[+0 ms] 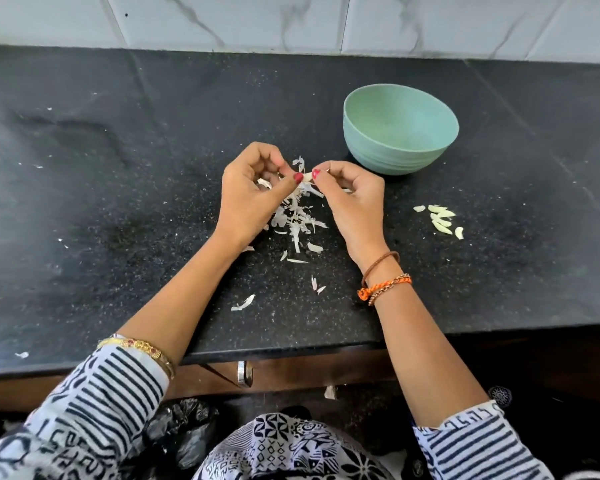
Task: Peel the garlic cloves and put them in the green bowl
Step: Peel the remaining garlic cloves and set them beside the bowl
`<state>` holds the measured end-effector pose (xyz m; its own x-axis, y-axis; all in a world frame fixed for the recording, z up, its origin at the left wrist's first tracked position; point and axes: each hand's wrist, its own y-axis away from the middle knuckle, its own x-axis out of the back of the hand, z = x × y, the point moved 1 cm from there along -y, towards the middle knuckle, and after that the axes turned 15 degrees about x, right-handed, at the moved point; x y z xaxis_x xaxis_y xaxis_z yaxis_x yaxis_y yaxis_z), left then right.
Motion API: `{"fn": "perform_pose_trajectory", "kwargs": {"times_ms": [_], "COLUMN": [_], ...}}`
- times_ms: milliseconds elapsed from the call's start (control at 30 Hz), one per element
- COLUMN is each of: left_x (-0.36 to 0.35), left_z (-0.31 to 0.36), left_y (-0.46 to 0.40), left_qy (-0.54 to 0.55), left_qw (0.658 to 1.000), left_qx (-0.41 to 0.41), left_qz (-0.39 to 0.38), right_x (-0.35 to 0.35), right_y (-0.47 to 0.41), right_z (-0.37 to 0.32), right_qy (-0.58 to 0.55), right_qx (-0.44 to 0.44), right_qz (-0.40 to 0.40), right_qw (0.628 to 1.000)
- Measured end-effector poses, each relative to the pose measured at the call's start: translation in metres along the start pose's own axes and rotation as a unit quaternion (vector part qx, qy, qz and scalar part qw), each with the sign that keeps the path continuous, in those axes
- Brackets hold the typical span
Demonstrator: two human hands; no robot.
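Soft, even daylight filled the scene, bright on the marble wall tiles [291, 19] and duller on the black speckled tabletop [118, 168]. A pale sheen lay across the tabletop at left. Shadows were faint and diffuse, pooling softly under the forearms and beside the green bowl [400, 128]. Wide-angle distortion bowed the tabletop's edges and stretched the striped sleeves [111, 393] at the lower corners. Focus was fairly sharp centrally, softer toward the edges.
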<state>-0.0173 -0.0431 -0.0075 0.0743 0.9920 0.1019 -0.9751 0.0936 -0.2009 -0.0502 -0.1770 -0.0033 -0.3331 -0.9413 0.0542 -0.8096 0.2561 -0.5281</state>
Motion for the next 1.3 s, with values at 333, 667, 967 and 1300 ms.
{"fn": "perform_pose_trajectory", "kwargs": {"times_ms": [333,667,967,1300], "left_x": [-0.0028,0.0008,-0.0042,-0.0059], "left_z": [-0.0007,-0.0007,-0.0047,-0.0022], "left_y": [0.0003,-0.0027,-0.0004,0.0049], "left_qy": [-0.044,-0.052,-0.122,-0.18], "left_qw": [0.999,0.995,0.984,0.977], "left_qx": [0.024,0.053,0.049,0.014], "left_qz": [0.0,-0.063,-0.121,-0.114], "right_x": [-0.0001,-0.0001,0.0001,-0.0017], "right_y": [-0.0001,0.0016,0.0023,-0.0007], "right_z": [0.0005,0.0012,0.0007,0.0054], "right_qy": [0.023,0.043,0.054,0.121], "right_qx": [0.006,0.028,0.029,0.0], "right_qz": [0.006,-0.011,-0.014,0.02], "right_qw": [1.0,0.999,0.998,0.992]}}
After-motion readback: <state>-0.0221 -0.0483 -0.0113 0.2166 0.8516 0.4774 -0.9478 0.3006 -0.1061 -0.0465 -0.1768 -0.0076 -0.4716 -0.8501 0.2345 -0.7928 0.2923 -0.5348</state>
